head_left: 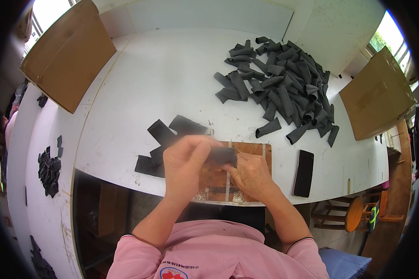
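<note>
A dark grey fabric tube (223,156) is held up between my two hands, over a brown board (253,153) at the table's near edge. My left hand (185,159), slightly blurred, closes around the tube's left end. At the other end, my right hand (253,175) pinches it between thumb and fingers. Several flatter dark grey pieces (162,133) lie beside and beyond my left hand, partly hidden by it. Farther off to the right is a big loose pile of similar dark grey tubes (284,95).
A black phone (303,173) lies right of the board. Cardboard boxes stand at the far left (70,56) and at the right (379,95). On the side table at left is a heap of small dark pieces (49,172). A wooden stool (354,214) stands at the lower right.
</note>
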Demonstrator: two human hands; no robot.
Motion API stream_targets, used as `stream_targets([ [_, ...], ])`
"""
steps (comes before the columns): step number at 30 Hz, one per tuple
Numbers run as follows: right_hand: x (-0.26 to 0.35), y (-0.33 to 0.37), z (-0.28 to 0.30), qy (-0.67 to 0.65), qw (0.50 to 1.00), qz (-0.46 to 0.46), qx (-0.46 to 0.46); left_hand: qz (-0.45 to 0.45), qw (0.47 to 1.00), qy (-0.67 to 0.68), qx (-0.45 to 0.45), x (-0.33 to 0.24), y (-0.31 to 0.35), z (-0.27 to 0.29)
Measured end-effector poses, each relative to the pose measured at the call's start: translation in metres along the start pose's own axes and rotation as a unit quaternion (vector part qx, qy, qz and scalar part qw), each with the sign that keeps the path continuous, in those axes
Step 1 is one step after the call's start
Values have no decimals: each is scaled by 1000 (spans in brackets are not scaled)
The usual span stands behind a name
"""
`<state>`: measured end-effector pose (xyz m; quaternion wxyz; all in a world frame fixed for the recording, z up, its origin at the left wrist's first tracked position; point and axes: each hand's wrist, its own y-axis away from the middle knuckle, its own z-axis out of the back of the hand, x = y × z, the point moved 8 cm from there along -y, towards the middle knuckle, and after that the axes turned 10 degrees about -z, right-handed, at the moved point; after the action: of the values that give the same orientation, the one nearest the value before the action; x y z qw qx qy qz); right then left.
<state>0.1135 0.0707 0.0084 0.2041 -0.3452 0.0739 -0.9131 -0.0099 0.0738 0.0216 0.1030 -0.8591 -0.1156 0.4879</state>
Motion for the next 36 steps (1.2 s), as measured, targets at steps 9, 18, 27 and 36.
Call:
stream_targets([
  [9, -47, -67, 98, -207, 943, -150, -211, -103, 724, -676, -89, 57, -56, 147],
  [18, -49, 31, 10, -310, 917, -249, -24, -77, 723, -686, -29, 56, -78, 165],
  [27, -22, 55, -35, -479, 838, -225, 136, -314, 820, -474, 72, -51, 11, 34],
  [36, 6, 63, -58, -734, 591, -281, 183, -428, 720, -424, 344, -29, 86, -26],
])
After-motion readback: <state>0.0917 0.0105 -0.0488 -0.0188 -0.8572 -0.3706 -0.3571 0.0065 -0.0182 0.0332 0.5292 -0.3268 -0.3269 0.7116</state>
